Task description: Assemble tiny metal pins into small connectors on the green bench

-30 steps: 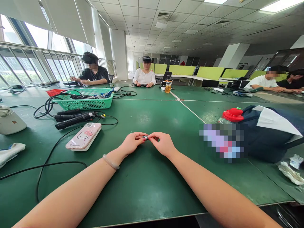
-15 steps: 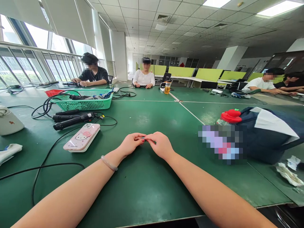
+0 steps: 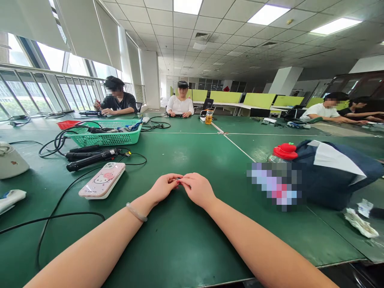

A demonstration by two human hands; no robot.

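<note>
My left hand (image 3: 165, 187) and my right hand (image 3: 198, 189) meet fingertip to fingertip over the green table (image 3: 180, 244). Both are closed in a pinch around something small and dark (image 3: 179, 180), mostly covered by the fingers, so its kind does not show. A pale bangle (image 3: 136, 213) circles my left wrist. Left of my left hand lies a phone in a pink cat-pattern case (image 3: 103, 180), apart from the fingers.
Black tool handles (image 3: 91, 159) with cables and a green basket (image 3: 105, 138) holding tools are at left. A red-lidded bottle (image 3: 285, 152), a dark blue bag (image 3: 327, 188) and crumpled tissue (image 3: 361, 224) stand or lie at right. Several people sit around the table.
My view has tilted up a little, so the scene sits lower. My right fingers have drawn closer over my left fingertips, covering more of the small dark thing.
</note>
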